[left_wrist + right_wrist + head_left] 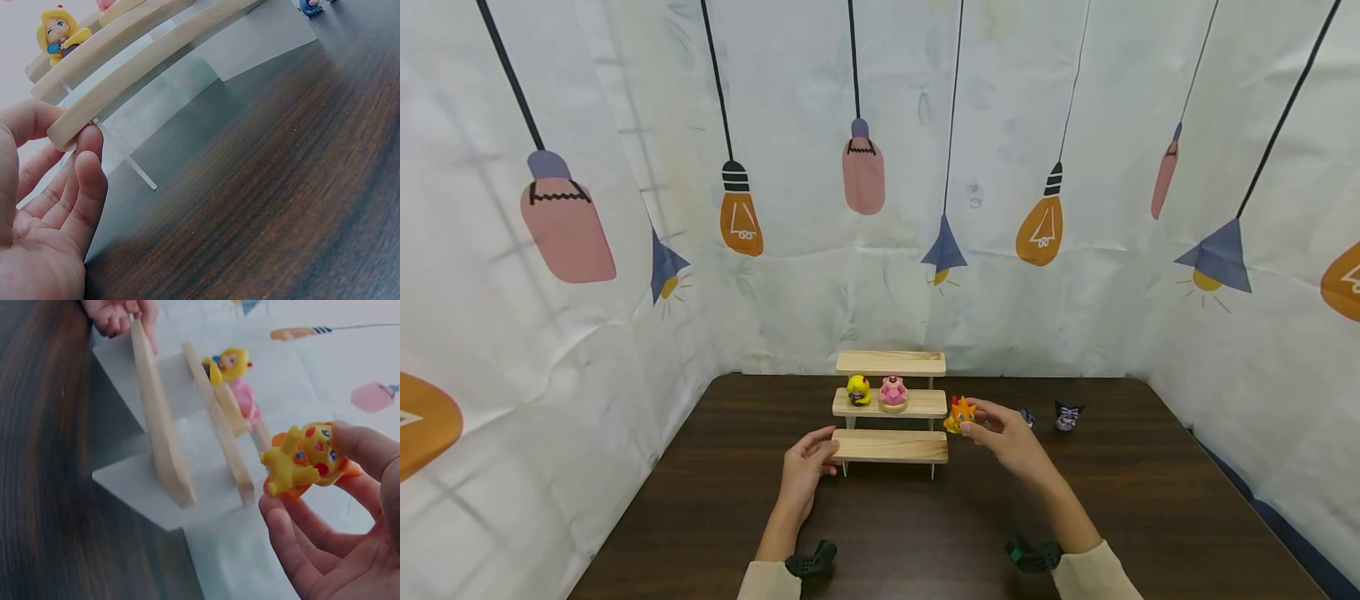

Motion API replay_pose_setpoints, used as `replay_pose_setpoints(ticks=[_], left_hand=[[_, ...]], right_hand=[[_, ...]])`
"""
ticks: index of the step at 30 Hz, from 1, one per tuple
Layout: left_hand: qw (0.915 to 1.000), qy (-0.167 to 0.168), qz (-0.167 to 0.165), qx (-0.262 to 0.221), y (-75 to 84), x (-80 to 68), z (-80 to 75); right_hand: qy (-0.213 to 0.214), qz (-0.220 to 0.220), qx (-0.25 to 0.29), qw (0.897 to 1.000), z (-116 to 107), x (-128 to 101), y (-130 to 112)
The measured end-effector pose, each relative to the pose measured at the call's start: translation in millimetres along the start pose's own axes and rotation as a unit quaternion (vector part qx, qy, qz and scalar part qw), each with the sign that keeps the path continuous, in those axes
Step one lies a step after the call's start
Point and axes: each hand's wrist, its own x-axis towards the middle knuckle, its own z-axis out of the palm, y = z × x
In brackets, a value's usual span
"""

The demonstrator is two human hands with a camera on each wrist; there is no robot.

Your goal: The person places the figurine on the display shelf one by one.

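Observation:
A three-step wooden display stand (891, 447) with clear side panels stands on the table. My left hand (805, 471) pinches the left end of its lowest step, thumb on top and fingers beneath. Between thumb and fingertips, my right hand (1011, 433) holds a small yellow figurine (306, 456) with an orange hood and red cheeks, just right of the middle step. On that step sit a yellow-haired figurine (858, 390) at the left and a pink figurine (892, 393) on a cream base beside it. The top and lowest steps carry nothing.
Right of the stand, a black-and-purple figurine (1067, 416) stands on the dark wooden table (925, 533). A blue figurine (1027, 417) is partly hidden behind my right hand. A white curtain (797, 308) printed with lamps surrounds the table's back and sides.

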Motion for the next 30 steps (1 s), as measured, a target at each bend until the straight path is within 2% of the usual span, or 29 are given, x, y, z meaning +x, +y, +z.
replay_pose_setpoints(ticks=[6, 15, 22, 30], left_hand=[[1.0, -0.004, 0.006, 0.002, -0.6, -0.8, -0.1], [1.0, 0.0, 0.005, -0.002, 0.5, 0.0, -0.4], [1.0, 0.004, 0.003, 0.007, 1.9, -0.5, 0.7], [1.0, 0.004, 0.0, 0.007, 1.7, 0.7, 0.2]], right_hand=[[-0.007, -0.016, 0.003, 1.0, 9.9, 4.6, -10.6], [0.0, -0.013, -0.009, 1.0, 18.2, 24.4, -22.2], [-0.006, -0.004, -0.026, 1.0, 22.1, 40.0, -23.8], [0.014, 0.002, -0.043, 0.999, 27.2, 51.6, -22.4]])
